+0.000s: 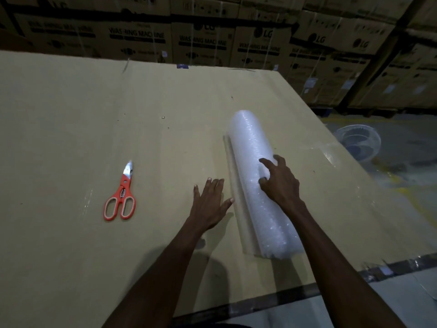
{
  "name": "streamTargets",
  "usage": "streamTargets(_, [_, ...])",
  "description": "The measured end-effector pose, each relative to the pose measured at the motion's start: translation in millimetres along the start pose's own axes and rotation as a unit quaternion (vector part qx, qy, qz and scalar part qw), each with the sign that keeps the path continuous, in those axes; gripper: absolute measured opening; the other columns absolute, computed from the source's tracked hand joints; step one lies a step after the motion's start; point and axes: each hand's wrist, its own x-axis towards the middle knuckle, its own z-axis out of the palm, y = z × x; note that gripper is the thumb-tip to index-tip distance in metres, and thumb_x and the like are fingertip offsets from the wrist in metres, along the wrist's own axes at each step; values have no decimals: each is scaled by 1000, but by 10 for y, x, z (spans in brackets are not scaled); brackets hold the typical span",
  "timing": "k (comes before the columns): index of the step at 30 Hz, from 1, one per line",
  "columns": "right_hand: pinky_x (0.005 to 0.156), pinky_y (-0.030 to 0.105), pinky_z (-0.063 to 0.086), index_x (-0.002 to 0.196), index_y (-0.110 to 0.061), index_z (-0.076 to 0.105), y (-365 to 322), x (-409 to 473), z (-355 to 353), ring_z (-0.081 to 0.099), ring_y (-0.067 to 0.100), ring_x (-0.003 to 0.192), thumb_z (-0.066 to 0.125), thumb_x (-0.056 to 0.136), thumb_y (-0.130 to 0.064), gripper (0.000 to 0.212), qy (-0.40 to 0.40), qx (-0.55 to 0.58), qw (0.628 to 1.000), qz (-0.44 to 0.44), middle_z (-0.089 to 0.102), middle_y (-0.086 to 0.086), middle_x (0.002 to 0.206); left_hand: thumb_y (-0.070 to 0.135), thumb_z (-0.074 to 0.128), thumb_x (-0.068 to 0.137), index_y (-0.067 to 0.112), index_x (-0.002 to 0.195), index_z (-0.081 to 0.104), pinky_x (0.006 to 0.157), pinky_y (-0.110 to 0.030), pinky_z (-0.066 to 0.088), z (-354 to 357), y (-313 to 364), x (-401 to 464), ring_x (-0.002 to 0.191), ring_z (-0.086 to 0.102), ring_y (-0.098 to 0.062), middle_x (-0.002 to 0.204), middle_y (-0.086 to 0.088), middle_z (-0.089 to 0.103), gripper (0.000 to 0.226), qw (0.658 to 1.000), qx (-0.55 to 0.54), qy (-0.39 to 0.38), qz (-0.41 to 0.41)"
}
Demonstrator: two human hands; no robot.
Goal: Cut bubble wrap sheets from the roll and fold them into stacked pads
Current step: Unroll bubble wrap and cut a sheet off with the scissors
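A white roll of bubble wrap (253, 147) lies on the cardboard-covered table (71, 114), its long axis running away from me. Along its left side a narrow loose edge of clear wrap (238, 204) lies on the cardboard. My right hand (279, 181) rests on top of the roll near its middle, fingers curled onto the surface. My left hand (209, 202) lies flat on the cardboard just left of the roll, fingers straight, thumb touching the loose edge. Orange-handled scissors (121, 192) lie closed to the left, blades pointing away from me.
Stacked washing-machine cartons (203, 39) form a wall behind the table. A fan with a wire guard (359, 140) lies on the floor beyond the table's right edge. Dark tape (402, 265) lines the near right edge of the cardboard.
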Motion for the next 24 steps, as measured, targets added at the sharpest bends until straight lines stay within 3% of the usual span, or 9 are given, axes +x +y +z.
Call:
streamTargets(4, [101,41,43,144,-29,55,191,16,-96,51,27,133,48,97,-14,50,-9,13,999,27,42,2,157,58,26,103,17,160,6,120,-56,-5,5,45,106,154,-5,-20,167,-3,8,73,999,22,-27,-1])
streamTargets(7, [103,43,41,146,-25,51,255,31,-120,53,29,132,52,101,-39,47,-11,40,998,47,44,3,156,59,25,102,16,160,8,121,-57,-5,65,82,182,154,-3,-20,167,-4,10,73,1000,2,-21,14])
streamTargets(10, [101,46,42,151,-23,37,320,23,-60,51,32,132,66,86,-65,82,-40,19,997,66,38,4,157,63,16,99,18,159,15,122,-56,-3,74,174,248,154,2,-18,166,-2,18,75,999,-32,-3,23])
streamTargets(13, [102,49,43,154,-20,23,412,34,10,47,34,134,77,73,-69,109,-63,14,995,79,30,6,159,69,11,93,19,156,26,123,-52,-1,48,325,350,152,15,-16,160,-2,34,82,993,-113,29,-14])
streamTargets(16, [105,53,42,155,-20,14,468,35,83,45,35,134,83,70,-61,117,-75,35,993,83,28,8,158,63,36,99,16,155,29,123,-48,3,56,363,494,139,40,-18,136,-2,59,73,983,-168,66,-38])
streamTargets(18, [103,51,43,156,-20,11,472,53,122,46,36,132,84,71,-53,117,-71,36,994,79,29,10,157,35,59,97,14,154,27,122,-46,6,91,344,558,121,55,-21,115,-1,67,69,982,-161,91,-30])
streamTargets(20, [98,48,44,156,-21,11,442,84,130,47,37,128,85,72,-46,115,-66,37,995,72,32,11,154,16,66,88,12,153,29,123,-45,9,77,318,564,107,62,-22,97,-2,69,75,982,-152,106,-38])
streamTargets(24, [92,44,44,155,-22,13,280,146,139,50,38,122,85,72,-42,111,-65,41,995,64,35,12,150,12,72,84,12,147,38,122,-48,15,-4,172,498,99,62,-25,86,-5,69,71,977,-141,149,-48])
